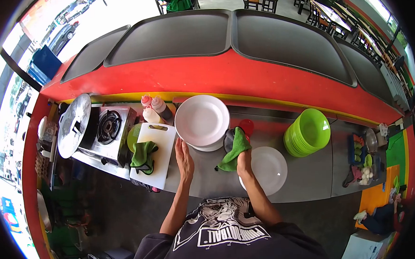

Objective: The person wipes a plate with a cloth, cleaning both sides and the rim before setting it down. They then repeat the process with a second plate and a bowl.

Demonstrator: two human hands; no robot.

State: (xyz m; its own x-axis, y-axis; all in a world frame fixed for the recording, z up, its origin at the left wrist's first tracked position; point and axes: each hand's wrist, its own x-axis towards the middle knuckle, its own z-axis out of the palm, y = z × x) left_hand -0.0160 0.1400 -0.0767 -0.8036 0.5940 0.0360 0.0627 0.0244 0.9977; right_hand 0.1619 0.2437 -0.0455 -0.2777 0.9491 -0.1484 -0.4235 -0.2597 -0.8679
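My left hand (185, 161) is open, its fingers stretched out flat at the lower left rim of a stack of white plates (202, 120). A green cloth (235, 149) with a dark grey patch is gripped in my right hand (244, 161), just right of that stack. Under and beside my right wrist lies another white plate (268, 171), flat on the steel counter (205, 179). Just behind the cloth is a small red round object (246, 126), partly covered.
Left stand a gas stove (109, 127), sauce bottles (157, 108) and a white cutting board (159, 169) bearing another green cloth (144, 157). Stacked green bowls (306, 133) are on the right. Black trays (174, 35) line the red ledge (167, 75) ahead.
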